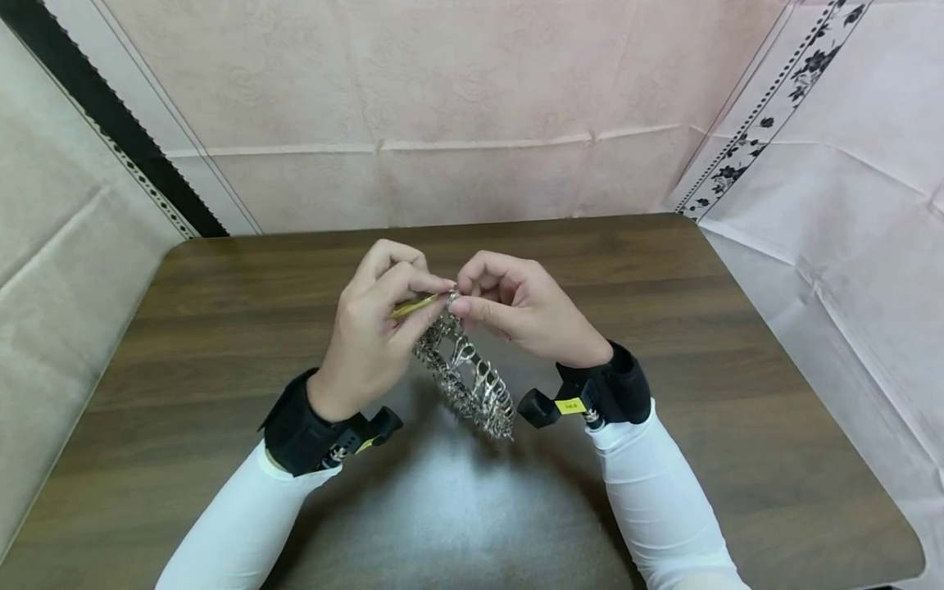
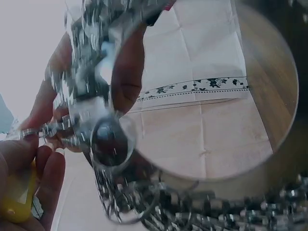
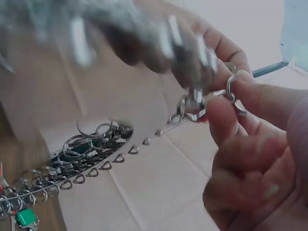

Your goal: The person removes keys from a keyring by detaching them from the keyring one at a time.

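A big loop crowded with silvery key rings and short chains (image 1: 479, 401) hangs below both hands, over the table. My left hand (image 1: 369, 328) holds a yellow key tag (image 2: 19, 197) with a pale label, its thumb and fingertips close to the top of the loop. Facing it, my right hand (image 1: 531, 307) pinches a small metal split ring (image 3: 229, 87) at the end of a short chain. The fingertips of both hands nearly meet there. In the right wrist view, a green key tag (image 3: 26, 217) hangs low on the loop.
The brown wooden table (image 1: 221, 393) has rounded corners and lies under both forearms. Pale cloth (image 1: 442, 98) hangs behind it, with a floral border strip (image 1: 767, 115) at right and a black band (image 1: 118, 115) at left. Black cuffs with cameras circle both wrists.
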